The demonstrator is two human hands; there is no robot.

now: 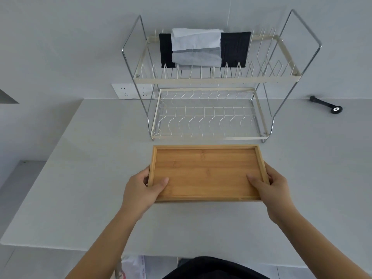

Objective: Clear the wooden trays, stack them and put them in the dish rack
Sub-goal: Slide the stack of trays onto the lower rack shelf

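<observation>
Pale grey walls and a long white counter [80,178] make up the room, with a two-shelf wire dish rack [211,109] standing at the far side against the wall. Folded cloths, a black one [235,49] and a pale grey one [196,47], lie on its upper shelf; the lower shelf is bare wire. Just in front of the rack a wooden tray [205,172] sits flat or barely lifted, I cannot tell which, and it is already cleared, nothing in it. Whether a second tray lies under it is not plain from where I look; only one rim shows clearly. The left hand [141,190] grips the tray's left rim, thumb inside and fingers curled under the edge, and the right hand [269,190] holds the right rim the same way. So I judge the clearing done and the placing left to do. The lower shelf looks the likelier spot, though its opening is low under the upper frame and the chrome side posts stand close to the tray's width. Counter around the tray is open; a small black tool [326,103] lies well apart at far right.
</observation>
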